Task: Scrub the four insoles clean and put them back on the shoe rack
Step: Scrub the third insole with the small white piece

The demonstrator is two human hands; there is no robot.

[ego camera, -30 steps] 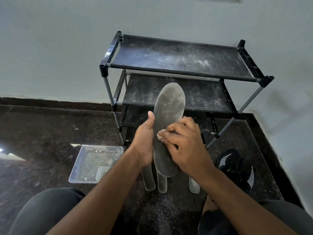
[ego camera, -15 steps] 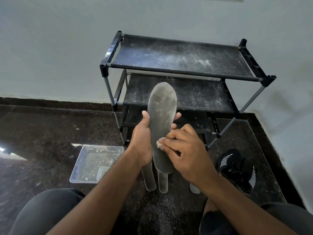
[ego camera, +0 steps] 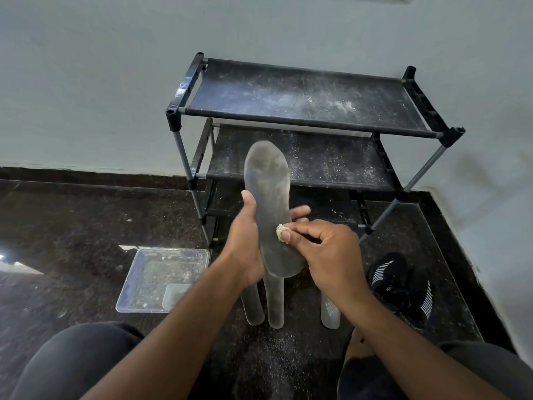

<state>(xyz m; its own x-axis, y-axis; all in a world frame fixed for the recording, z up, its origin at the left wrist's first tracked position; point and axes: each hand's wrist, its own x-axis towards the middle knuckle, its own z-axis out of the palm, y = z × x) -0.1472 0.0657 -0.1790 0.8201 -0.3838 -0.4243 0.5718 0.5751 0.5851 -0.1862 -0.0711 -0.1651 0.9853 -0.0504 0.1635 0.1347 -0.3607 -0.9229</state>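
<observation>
The left hand [ego camera: 245,243] grasps a long grey insole [ego camera: 271,209] upright, thumb along its left edge, fingers wrapped behind. The right hand [ego camera: 328,252] pinches a small pale wad [ego camera: 281,232] against its dusty face. Three more insoles [ego camera: 275,304] lie on the dark speckled floor [ego camera: 86,226] below, before a powder-flecked black shoe rack [ego camera: 302,96].

Shoe rack [ego camera: 302,111] against wall, straight ahead; top shelf bare but dusty, open from above. Middle shelf reachable from front, partly screened by held insole [ego camera: 269,209]. Floor below hands: three insoles [ego camera: 275,307] lying side by side. Clear tray [ego camera: 161,280] left, black shoes [ego camera: 403,284] right. Dark floor far left open.
</observation>
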